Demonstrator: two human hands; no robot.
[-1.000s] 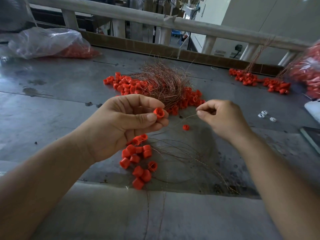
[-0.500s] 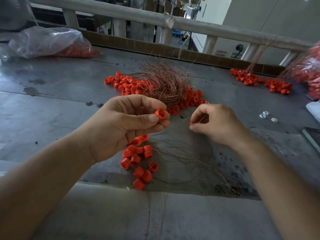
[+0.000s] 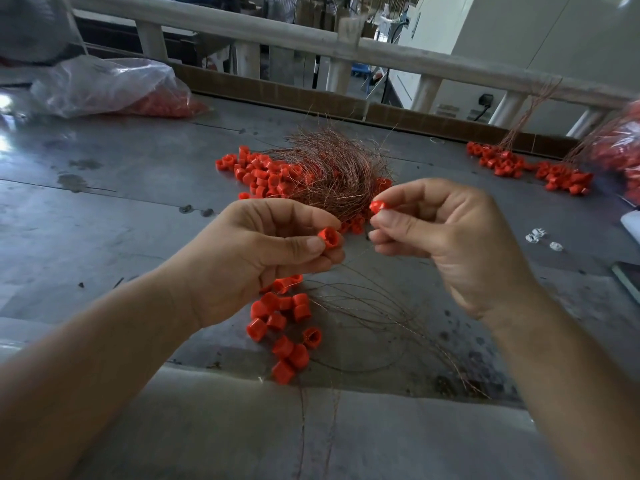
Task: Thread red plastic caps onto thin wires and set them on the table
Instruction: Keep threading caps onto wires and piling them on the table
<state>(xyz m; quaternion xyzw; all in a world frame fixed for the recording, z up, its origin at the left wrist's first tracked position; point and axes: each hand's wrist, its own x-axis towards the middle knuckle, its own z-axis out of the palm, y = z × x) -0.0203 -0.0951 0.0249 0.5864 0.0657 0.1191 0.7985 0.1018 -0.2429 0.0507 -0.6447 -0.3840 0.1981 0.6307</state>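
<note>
My left hand (image 3: 256,258) pinches a red cap (image 3: 329,238) between thumb and fingers, its open end facing the camera. My right hand (image 3: 446,240) pinches a second red cap (image 3: 378,206) at its fingertips, raised above the table. A thin copper wire (image 3: 358,252) runs between the two hands. Below my left hand lies a small heap of red caps (image 3: 284,327) with thin wires (image 3: 374,306) trailing to the right. A tangled bundle of copper wires (image 3: 332,171) sits on a larger pile of caps (image 3: 263,171) in the middle of the grey table (image 3: 104,209).
A clear plastic bag with red caps (image 3: 114,88) lies at the far left. More caps on wires (image 3: 530,168) lie at the far right beside another bag (image 3: 620,147). Small white pieces (image 3: 540,237) sit right of my right hand. A pale railing (image 3: 311,39) runs behind the table.
My right hand reached down to a loose cap on the table, picked it up and lifted it toward the left hand. My left hand kept holding its cap.
</note>
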